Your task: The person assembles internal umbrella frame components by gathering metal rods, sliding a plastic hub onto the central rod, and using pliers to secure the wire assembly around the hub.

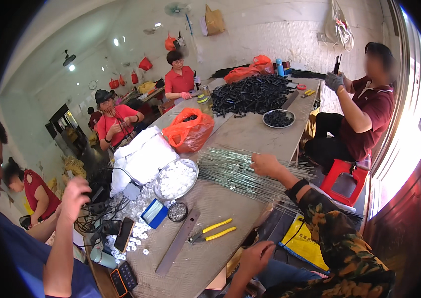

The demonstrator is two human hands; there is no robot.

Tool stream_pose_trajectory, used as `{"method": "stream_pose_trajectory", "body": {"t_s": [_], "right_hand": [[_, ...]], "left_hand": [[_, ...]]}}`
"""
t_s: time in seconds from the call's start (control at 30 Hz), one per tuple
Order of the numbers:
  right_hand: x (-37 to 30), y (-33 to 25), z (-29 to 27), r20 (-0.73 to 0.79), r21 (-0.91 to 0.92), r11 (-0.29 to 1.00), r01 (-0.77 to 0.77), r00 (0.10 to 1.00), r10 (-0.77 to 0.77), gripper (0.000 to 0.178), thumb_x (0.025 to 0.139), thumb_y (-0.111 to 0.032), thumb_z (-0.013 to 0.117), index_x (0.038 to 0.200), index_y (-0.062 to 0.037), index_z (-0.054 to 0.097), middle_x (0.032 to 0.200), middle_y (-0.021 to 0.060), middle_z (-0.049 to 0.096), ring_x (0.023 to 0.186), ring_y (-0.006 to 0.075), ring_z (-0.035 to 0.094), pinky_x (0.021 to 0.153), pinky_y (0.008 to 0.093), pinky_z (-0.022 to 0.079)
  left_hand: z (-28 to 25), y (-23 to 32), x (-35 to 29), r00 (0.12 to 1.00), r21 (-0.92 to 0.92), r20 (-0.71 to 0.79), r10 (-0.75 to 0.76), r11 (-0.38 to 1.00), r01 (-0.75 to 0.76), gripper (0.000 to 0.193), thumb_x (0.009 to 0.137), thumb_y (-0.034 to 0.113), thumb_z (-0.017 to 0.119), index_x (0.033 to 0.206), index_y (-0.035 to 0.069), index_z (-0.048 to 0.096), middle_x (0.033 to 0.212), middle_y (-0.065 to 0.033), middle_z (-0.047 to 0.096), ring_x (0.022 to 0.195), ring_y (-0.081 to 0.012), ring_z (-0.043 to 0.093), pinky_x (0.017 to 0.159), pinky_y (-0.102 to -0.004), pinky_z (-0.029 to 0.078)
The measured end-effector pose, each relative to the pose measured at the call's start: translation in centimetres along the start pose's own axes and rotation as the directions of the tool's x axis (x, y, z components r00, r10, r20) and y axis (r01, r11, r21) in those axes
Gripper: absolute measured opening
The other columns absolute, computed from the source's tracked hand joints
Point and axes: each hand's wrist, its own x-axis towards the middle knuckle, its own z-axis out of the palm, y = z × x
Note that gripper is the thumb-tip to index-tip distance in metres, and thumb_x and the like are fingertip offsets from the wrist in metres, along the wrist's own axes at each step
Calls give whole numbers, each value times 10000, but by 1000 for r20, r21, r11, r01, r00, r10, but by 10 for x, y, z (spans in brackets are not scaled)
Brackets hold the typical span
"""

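Note:
My right hand [267, 165], at the end of an arm in a camouflage sleeve, reaches over a spread bundle of thin metal wires [227, 171]. Its fingers are bent together at the wires; whether one is between them I cannot make out. My left hand [257, 257] is held low, just off the table's near edge, with its fingers curled closed. Anything inside it is hidden. Left of that hand lie pliers with yellow handles [215, 229] and a flat metal bar [178, 242].
A bowl of white plastic pieces [175, 179], a blue box [155, 214] and a phone [124, 234] crowd the table's left. Beyond are an orange bag [190, 131] and a black parts heap [250, 94]. Several co-workers sit around; one's raised hand [75, 198] is at left.

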Motion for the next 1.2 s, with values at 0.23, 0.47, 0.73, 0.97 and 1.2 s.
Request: {"method": "stream_pose_trajectory", "body": {"t_s": [0.23,0.47,0.73,0.97,1.2], "right_hand": [[4,4,-18,-31,-79,988,135,990,-138,303,791,-291,529,872,-7,596,816,178,621,800,362,591,663,433,467],[-24,-30,-53,76,811,584,26,986,-148,277,875,-287,495,861,-18,559,625,12,505,575,77,482,481,225,364],[-66,-104,-80,-448,708,401,581,809,-381,180,888,-239,500,901,-60,519,653,-46,445,502,64,398,462,207,314],[-138,-152,-22,-399,20,596,803,553,-732,197,773,-222,546,862,-51,504,705,51,533,599,208,552,516,303,425],[-188,-178,3,-467,-233,618,751,471,-749,299,772,-191,512,1028,-41,472,754,55,552,638,162,571,562,258,441]], "left_hand": [[18,-36,110,954,591,-97,285,787,-175,658,822,404,517,1338,80,267,1344,-182,328,1206,-376,342,968,-478,286],[23,-59,150,997,658,-48,59,753,-12,757,818,537,435,1366,73,193,1413,-176,187,1289,-352,214,999,-553,171],[-21,-2,49,993,-41,-25,-117,992,116,326,829,284,567,957,-10,624,791,-143,652,742,-265,634,685,-344,487],[-90,71,11,762,-623,-597,-249,743,-246,412,938,310,366,1079,-52,501,1007,-113,592,920,-164,571,825,-322,455],[-102,83,-22,454,-558,-821,-347,655,-509,341,935,280,388,1059,-23,482,956,-142,591,912,-215,565,832,-329,446]]}}
